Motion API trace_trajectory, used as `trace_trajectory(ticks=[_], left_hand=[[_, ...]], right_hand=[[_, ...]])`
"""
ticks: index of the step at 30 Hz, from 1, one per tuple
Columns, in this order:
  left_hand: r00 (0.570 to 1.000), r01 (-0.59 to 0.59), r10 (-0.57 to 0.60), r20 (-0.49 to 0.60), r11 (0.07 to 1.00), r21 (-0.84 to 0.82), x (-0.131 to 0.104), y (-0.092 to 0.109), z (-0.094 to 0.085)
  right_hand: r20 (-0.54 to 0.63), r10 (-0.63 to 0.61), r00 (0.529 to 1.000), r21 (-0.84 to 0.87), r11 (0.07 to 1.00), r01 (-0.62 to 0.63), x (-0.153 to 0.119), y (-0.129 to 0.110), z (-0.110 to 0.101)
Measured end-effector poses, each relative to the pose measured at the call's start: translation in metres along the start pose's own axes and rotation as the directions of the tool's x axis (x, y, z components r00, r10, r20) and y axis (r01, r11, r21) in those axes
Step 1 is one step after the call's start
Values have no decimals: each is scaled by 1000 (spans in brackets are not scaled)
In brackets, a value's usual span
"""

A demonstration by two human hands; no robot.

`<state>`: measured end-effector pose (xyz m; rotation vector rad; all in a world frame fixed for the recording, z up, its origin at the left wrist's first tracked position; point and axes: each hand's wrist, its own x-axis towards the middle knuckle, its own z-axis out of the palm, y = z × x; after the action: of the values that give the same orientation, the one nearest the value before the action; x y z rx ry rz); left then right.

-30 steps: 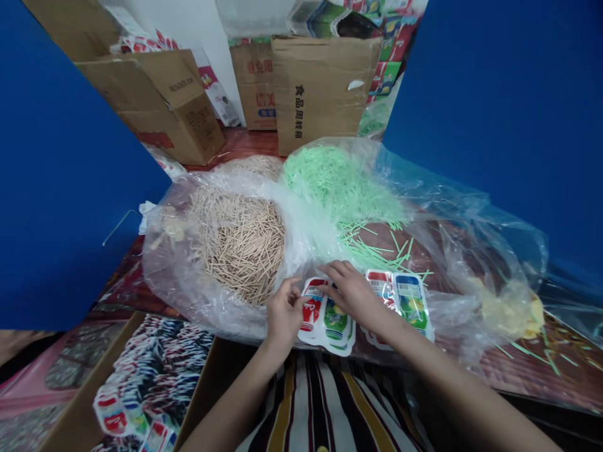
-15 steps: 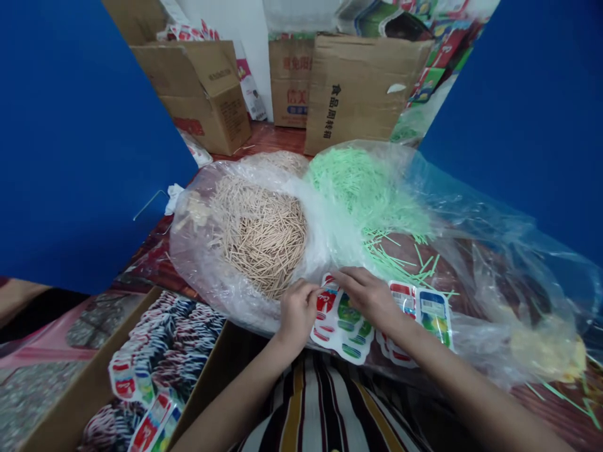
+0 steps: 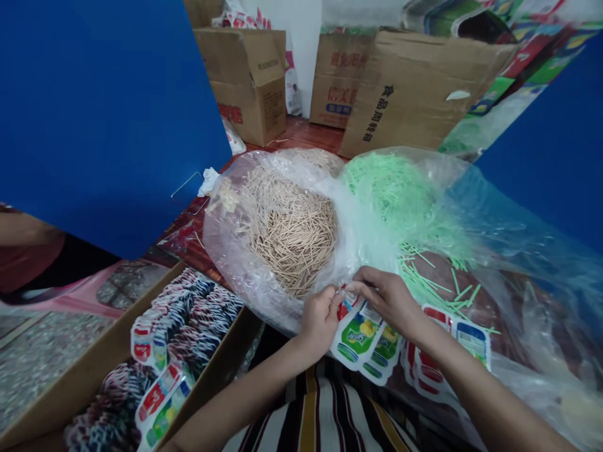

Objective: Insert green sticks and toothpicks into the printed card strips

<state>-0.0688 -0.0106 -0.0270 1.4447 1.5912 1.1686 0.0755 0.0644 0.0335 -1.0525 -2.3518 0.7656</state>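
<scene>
My left hand (image 3: 320,316) is closed in a pinch on the top left edge of a flat printed card (image 3: 354,338). The card has a white scalloped border, a red part on top and a green part with yellow fruit below. Fingers of my right hand (image 3: 390,300) bend over its top, closed near the left fingertips; whatever small thing may be between them is hidden. A second similar card (image 3: 384,351) lies partly behind the first. More red and blue cards (image 3: 472,342) lie under and beside my right forearm.
Beyond my hands, clear plastic bags hold tan sticks (image 3: 301,238) and pale green sticks (image 3: 384,185). An open carton (image 3: 214,376) of stacked printed cards stands at lower left. Cardboard boxes (image 3: 414,94) line the back. Blue panels (image 3: 94,113) flank the table; another person's arm (image 3: 23,229) shows left.
The view has shifted, so the scene sits farther right. My right fingers have moved from the card's face to its top edge, beside the left fingertips. More of the green print shows.
</scene>
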Motion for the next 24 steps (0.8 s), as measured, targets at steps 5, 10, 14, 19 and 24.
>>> trace_trajectory(ticks=[5, 10, 14, 19, 24], left_hand=[[999, 47, -46, -7, 992, 117, -7, -15, -31], [995, 102, -100, -22, 982, 160, -15, -21, -57], [981, 172, -167, -100, 984, 43, -17, -24, -76], [959, 203, -222, -175, 972, -119, -13, -31, -97], [952, 226, -269, -146, 940, -257, -10, -42, -103]], right_hand=[[64, -132, 989, -84, 987, 137, 69, 10, 11], [562, -129, 817, -467, 765, 443, 124, 20, 47], [600, -71, 797, -545, 692, 473, 128, 18, 66], [642, -101, 760, -535, 651, 539, 126, 19, 66], [672, -186, 717, -395, 729, 559, 149, 30, 42]])
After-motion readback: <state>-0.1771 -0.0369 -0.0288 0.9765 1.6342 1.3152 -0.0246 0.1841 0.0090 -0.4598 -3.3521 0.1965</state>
